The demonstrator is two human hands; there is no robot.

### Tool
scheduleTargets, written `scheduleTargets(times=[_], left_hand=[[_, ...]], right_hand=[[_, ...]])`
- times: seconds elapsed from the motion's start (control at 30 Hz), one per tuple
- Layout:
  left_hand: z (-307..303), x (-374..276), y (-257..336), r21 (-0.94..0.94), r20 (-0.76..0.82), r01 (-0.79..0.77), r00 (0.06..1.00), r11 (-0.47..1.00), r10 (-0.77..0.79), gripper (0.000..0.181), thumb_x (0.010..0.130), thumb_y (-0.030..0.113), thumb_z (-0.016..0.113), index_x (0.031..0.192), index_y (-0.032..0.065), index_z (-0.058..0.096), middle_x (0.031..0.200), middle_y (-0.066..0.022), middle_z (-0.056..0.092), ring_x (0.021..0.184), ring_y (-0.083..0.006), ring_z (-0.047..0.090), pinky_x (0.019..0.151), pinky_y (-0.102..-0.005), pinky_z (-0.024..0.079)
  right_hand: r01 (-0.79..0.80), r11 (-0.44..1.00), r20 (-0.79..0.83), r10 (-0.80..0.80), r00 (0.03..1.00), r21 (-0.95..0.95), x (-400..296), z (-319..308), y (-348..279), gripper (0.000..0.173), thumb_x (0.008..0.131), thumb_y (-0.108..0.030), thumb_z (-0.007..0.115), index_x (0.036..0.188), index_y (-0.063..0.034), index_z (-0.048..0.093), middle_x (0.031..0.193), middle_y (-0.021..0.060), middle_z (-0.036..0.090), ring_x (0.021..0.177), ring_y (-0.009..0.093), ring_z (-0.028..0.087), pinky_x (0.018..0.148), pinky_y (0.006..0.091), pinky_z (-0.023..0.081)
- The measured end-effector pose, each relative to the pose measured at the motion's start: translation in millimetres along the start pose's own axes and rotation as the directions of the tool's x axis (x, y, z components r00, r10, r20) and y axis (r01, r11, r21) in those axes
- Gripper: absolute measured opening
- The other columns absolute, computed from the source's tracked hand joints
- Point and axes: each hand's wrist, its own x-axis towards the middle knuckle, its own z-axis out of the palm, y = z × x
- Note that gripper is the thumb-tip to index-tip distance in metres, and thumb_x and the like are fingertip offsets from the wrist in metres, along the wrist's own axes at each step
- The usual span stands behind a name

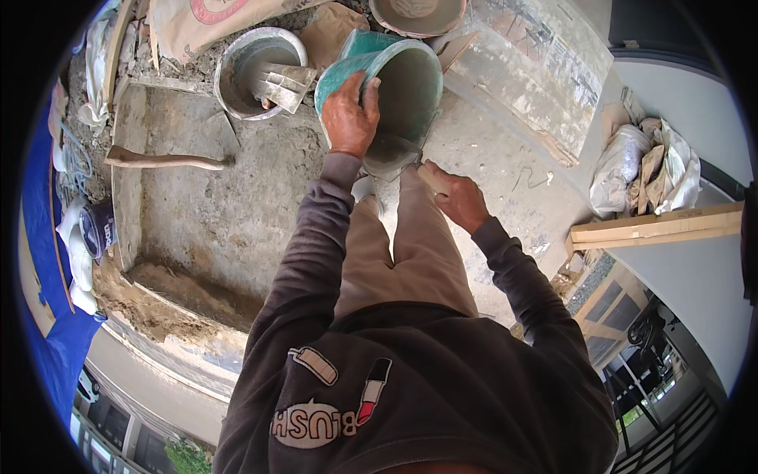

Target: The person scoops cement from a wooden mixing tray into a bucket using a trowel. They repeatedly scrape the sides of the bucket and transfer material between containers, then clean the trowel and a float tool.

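Observation:
My left hand [352,118] grips the near-left rim of a green plastic bucket [328,83], thumb over the edge. The bucket is tilted, with its mouth towards me. Grey residue coats its inside wall. My right hand [462,198] is closed around the pale handle of a trowel [434,180]. The trowel's blade [391,155] is at the lower part of the bucket's mouth; whether it touches the wall I cannot tell. Below the bucket are my legs and one shoe, partly hidden.
Left of me lies a shallow mortar-stained trough [195,207], a wooden tool handle [172,160] across its edge. Beyond stand a grey-coated bucket [228,77] holding a flat tool [287,86], and a round basin [382,21]. A stained board [533,77] and bagged scraps [622,160] are at right.

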Motion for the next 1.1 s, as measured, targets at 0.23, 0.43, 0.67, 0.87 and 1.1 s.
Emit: scheduleTargets(times=[0.23, 0.43, 0.67, 0.87, 1.1], left_hand=[[-1, 2, -3, 0.021, -0.011, -0.024, 1.0, 0.999, 0.025, 0.028, 0.094, 0.029, 0.068, 0.105, 0.0034, 0.072, 0.08, -0.0231, 0.07, 0.074, -0.0428, 0.068, 0.069, -0.0484, 0.053], [0, 8, -1, 0.011, -0.01, -0.059, 0.998, 0.998, 0.059, 0.028, 0.094, 0.028, 0.068, 0.104, 0.0026, 0.072, 0.081, -0.0233, 0.07, 0.074, -0.0433, 0.068, 0.069, -0.0483, 0.053], [-3, 7, -2, 0.034, 0.013, -0.07, 0.998, 0.997, 0.069, 0.026, 0.094, 0.028, 0.068, 0.103, 0.0036, 0.072, 0.083, -0.0223, 0.071, 0.077, -0.0426, 0.068, 0.071, -0.0475, 0.053], [-2, 10, -5, 0.0, 0.03, -0.038, 0.999, 0.999, 0.038, 0.027, 0.095, 0.029, 0.067, 0.103, 0.0035, 0.073, 0.083, -0.0227, 0.071, 0.076, -0.0429, 0.068, 0.071, -0.0477, 0.053], [1, 0, 3, -0.003, -0.002, -0.055, 0.998, 0.998, 0.055, 0.029, 0.095, 0.029, 0.067, 0.103, 0.002, 0.073, 0.084, -0.0224, 0.071, 0.076, -0.0425, 0.069, 0.071, -0.0476, 0.053]], right_hand=[[-0.044, 0.976, -0.218, -0.003, 0.976, -0.212, 38, -45, 11, 0.064, 0.08, -0.011, 0.065, 0.142, -0.0242, 0.058, 0.089, 0.02, 0.068, 0.081, 0.039, 0.068, 0.074, 0.0495, 0.056], [0.038, 0.996, -0.008, -0.037, 0.999, 0.085, 5, -3, 9, 0.064, 0.079, -0.013, 0.065, 0.14, -0.0281, 0.061, 0.089, 0.0215, 0.07, 0.084, 0.04, 0.068, 0.078, 0.0497, 0.056], [-0.094, 0.936, -0.138, 0.049, 0.989, -0.34, 29, -30, 4, 0.072, 0.08, -0.013, 0.067, 0.149, -0.0263, 0.05, 0.089, 0.0184, 0.066, 0.081, 0.037, 0.068, 0.075, 0.0484, 0.056], [-0.044, 0.983, -0.017, 0.042, 0.999, -0.179, 24, -22, -4, 0.068, 0.08, -0.011, 0.065, 0.145, -0.0265, 0.055, 0.094, 0.0216, 0.07, 0.09, 0.039, 0.069, 0.082, 0.0505, 0.056], [-0.015, 0.947, 0.128, -0.028, 0.991, 0.322, 19, 3, -8, 0.063, 0.081, -0.005, 0.056, 0.145, -0.0101, 0.055, 0.12, 0.0236, 0.069, 0.106, 0.042, 0.066, 0.095, 0.043, 0.054]])
